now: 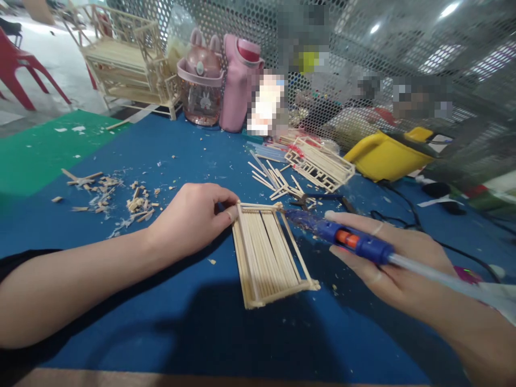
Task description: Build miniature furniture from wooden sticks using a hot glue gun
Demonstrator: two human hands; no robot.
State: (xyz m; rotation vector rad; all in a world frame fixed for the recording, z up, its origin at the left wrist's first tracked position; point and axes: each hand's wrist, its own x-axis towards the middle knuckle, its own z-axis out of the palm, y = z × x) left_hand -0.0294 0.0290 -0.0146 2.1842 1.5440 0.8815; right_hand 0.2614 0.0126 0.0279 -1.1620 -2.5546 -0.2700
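A small frame of thin wooden sticks [268, 252] lies on the blue table in front of me. My left hand [197, 215] pinches its far left corner between thumb and fingers. In my right hand [403, 258] is a blue hot glue gun [358, 242], with a clear glue stick [427, 273] coming out of its back end. The gun's nozzle points left, close to the frame's far right corner; whether it touches I cannot tell. Inside the frame, sticks lie side by side, with a narrow gap among them and a wider one along the right side.
Stick scraps [139, 201] lie to the left. Farther back are loose sticks [278, 180], pliers [306, 201], a stick-built panel [318, 164], a pink tumbler [236, 86], a rabbit-eared bottle [202, 86] and a larger stick structure [129, 64]. A black cable [407, 201] runs at the right.
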